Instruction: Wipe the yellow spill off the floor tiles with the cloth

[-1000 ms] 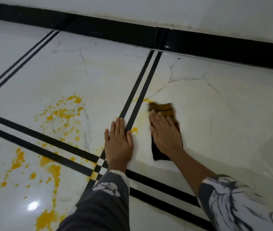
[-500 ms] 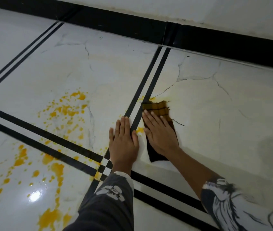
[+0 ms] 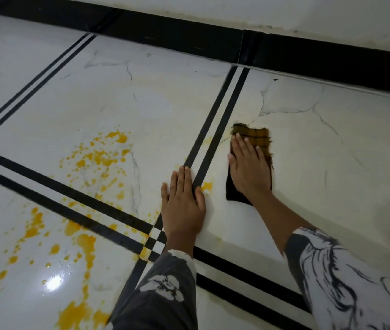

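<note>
Right hand (image 3: 248, 167) presses the cloth (image 3: 259, 136) flat, fingers straight; left hand (image 3: 182, 201) rests flat on the floor (image 3: 332, 163), spill (image 3: 98, 158) left.

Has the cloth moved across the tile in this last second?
Yes. Pressed under the right hand, the cloth has slid forward toward the black skirting and slightly right, away from the double black stripe.

Indoor room, likely a home: glossy white marble-look floor tiles (image 3: 156, 96) with black inlay stripes (image 3: 215, 129), black skirting (image 3: 332, 60) along far wall.
</note>
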`<state>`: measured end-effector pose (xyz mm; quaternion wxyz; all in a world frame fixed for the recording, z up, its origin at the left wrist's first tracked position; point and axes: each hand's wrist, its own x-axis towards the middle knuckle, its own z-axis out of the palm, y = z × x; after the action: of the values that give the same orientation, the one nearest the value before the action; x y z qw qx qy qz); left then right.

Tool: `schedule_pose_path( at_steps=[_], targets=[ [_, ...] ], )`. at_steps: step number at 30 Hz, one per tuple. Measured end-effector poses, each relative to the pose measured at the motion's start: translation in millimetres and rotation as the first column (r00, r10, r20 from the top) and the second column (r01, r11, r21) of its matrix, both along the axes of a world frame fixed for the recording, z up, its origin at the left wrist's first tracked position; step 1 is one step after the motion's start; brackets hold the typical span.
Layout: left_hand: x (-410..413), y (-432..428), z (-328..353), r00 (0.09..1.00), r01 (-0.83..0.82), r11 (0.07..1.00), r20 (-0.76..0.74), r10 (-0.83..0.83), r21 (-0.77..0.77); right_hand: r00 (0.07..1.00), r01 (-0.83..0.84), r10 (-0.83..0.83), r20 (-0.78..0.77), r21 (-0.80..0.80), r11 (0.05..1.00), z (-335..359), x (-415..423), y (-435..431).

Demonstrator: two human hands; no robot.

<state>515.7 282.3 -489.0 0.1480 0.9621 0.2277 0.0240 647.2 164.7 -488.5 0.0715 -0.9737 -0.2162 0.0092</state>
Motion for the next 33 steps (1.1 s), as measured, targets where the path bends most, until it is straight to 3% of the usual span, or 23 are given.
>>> schedule_pose_path(
  at_steps=[18, 24, 28, 31, 33],
  targets=[
    [22, 55, -1, 0.996, 0.083, 0.995, -0.012, -0.083, 0.063, 0.989, 0.125, -0.126, 0.072, 0.029, 0.992, -4, -47, -3],
    [23, 55, 2, 0.998, 0.058, 0.998, 0.011, -0.058, 0.017, 0.997, -0.071, 0.07, 0.034, 0.018, 0.997, 2, -27, 19],
    [24, 57, -1, 0.998, 0.056, 0.998, 0.006, -0.057, 0.03, 0.995, 0.091, -0.092, 0.023, 0.046, 0.995, -2, -13, 36],
    [24, 57, -1, 0.998, 0.058, 0.998, 0.013, -0.058, 0.034, 0.992, -0.126, 0.126, 0.005, 0.022, 0.992, 0, -13, 40],
    [24, 58, -1, 0.998, 0.054, 0.998, 0.017, -0.055, 0.027, 0.995, -0.103, 0.104, -0.011, 0.038, 0.994, 3, 7, 36]
  ],
)
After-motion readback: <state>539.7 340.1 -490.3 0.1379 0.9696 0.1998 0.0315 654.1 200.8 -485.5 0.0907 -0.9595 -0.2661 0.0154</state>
